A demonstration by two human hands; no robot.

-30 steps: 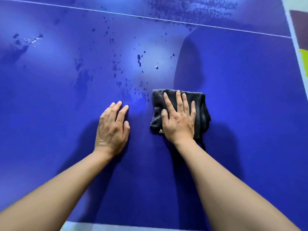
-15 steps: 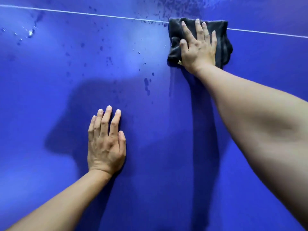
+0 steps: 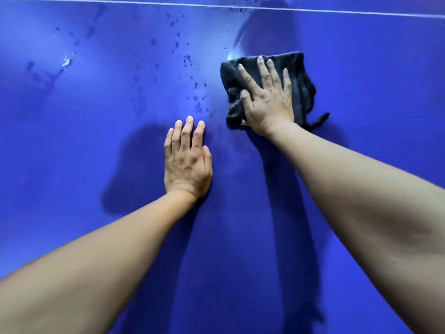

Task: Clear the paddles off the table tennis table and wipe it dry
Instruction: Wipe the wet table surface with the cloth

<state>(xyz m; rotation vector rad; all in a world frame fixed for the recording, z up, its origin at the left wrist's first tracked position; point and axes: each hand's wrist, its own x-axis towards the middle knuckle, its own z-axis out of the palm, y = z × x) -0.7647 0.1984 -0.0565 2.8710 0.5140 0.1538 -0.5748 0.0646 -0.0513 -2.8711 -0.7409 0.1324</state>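
1. Moved since half a second ago: right hand point(image 3: 266, 97) and cloth point(image 3: 302, 75) are back toward the person. They were sitting on the white line point(image 3: 337, 11); now they are well short of it, with bare blue between.
2. Compared with a second ago, the cloth is at roughly the same near position, so one out-and-back stroke is covered.
3. left hand point(image 3: 186, 162) holds about the same spot on the table point(image 3: 72, 177) through all three frames.
4. Right hand state: palm down, fingers straight and spread, pressing flat on top of the cloth. Thumb lies on the cloth's left part. Nothing is curled round it.
5. Cloth: dark grey, bunched, lying flat on the tabletop. It sticks out past the fingertips on the far side and past the hand on the right. A thin tail point(image 3: 320, 119) trails from its near-right corner.
6. Left hand state: flat on bare table, fingers straight and close together, thumb alongside, holding nothing. It is nearer the person and to the left of the cloth, not touching it.
7. Hands are apart, with a strip of table between them.
8. Water: droplets point(image 3: 190, 68) are scattered left of the cloth and beyond the left hand. A larger wet smear point(image 3: 63, 62) with a glint sits far left.
9. Arm shadows fall on the table near both hands.
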